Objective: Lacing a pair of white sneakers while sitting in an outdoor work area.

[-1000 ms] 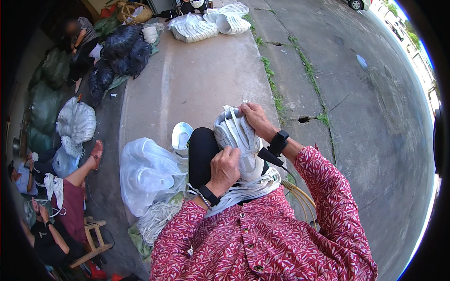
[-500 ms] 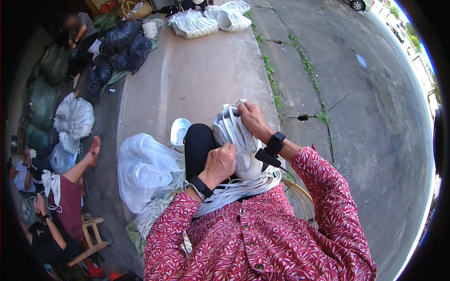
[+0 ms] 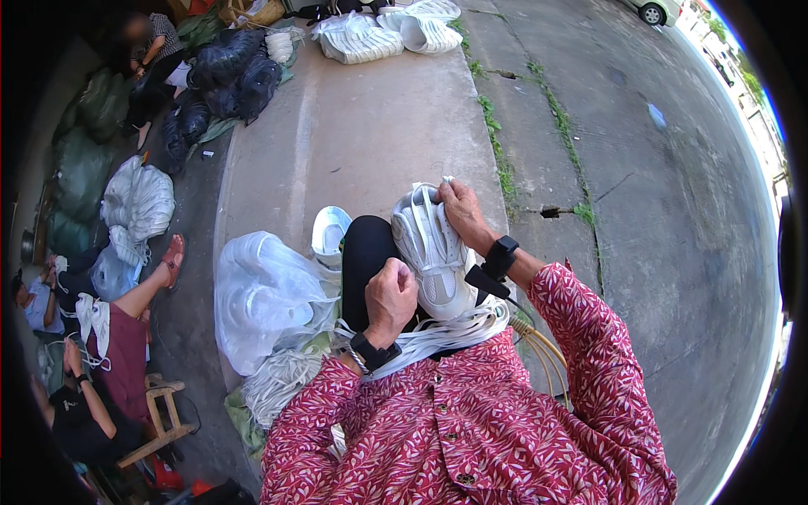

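A white and grey sneaker [image 3: 438, 282] rests on my lap, its toe toward me, with white laces threaded partway up its front. My right hand [image 3: 465, 217] grips the sneaker along its right side near the collar, and a bit of white shows at the fingertips. Just left of the sneaker, my left hand [image 3: 391, 299] is closed, its back toward me; whatever its fingers hold is hidden. A bundle of loose white shoelaces [image 3: 454, 335] lies across my lap below the toe.
Left of my knee stand a white shoe [image 3: 330, 231] and a translucent plastic bag [image 3: 261, 295], with a heap of laces [image 3: 282, 383] beside it. Black bags [image 3: 223, 71] and shoe stacks [image 3: 358, 40] lie farther off. Other people sit at left near a wooden stool [image 3: 164, 421].
My left hand has moved off the sneaker's laces, slightly left and turned more upright. My right hand still holds the sneaker's side. The whole view has shifted slightly.
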{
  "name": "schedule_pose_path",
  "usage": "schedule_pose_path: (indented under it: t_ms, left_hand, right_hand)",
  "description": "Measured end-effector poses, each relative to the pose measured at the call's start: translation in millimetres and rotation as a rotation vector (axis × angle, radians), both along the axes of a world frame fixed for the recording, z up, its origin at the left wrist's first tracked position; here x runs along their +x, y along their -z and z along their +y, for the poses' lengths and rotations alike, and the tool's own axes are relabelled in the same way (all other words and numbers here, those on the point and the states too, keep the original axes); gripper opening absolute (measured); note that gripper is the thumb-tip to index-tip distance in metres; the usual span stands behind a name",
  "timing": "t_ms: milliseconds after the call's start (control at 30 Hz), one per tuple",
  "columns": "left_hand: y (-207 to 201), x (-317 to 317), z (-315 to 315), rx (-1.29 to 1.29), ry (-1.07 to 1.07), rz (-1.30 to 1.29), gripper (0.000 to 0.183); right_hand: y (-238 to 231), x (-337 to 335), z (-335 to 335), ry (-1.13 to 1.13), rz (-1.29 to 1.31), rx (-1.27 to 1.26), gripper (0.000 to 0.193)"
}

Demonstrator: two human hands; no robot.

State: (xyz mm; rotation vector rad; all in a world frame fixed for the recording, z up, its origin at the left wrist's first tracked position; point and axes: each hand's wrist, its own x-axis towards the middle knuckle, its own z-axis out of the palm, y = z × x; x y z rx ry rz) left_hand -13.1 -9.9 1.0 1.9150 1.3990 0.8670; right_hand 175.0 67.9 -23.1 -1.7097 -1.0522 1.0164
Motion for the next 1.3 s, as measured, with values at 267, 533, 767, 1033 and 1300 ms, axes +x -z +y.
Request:
schedule_pose_path:
  t_ms: [267,533,767,1033,1300]
  left_hand:
    - [-10.9,10.7,2.9,0.262,0.255,0.104,0.012]
    - [-19.1,7.7,13.2,0.265,0.372,0.275,0.009]
    - [-25.9,11.3,18.8,0.293,0.469,0.447,0.013]
    - [-13.8,11.8,7.5,0.218,0.218,0.345,0.013]
    - [-4.0,7.3,1.3,0.102,0.066,0.103,0.01]
  right_hand:
    - [3.1,-4.3,0.2,0.035,0.0,0.062,0.032]
    - [-2.5,-5.7,-1.6,0.008,-0.13,0.101,0.03]
    - [-3.9,-7.4,-1.0,0.007,-0.145,0.082,0.03]
    - [-3.5,-5.1,-3.9,0.007,-0.112,0.117,0.03]
    - [-0.7,-5.2,-3.2,0.018,-0.065,0.116,0.03]
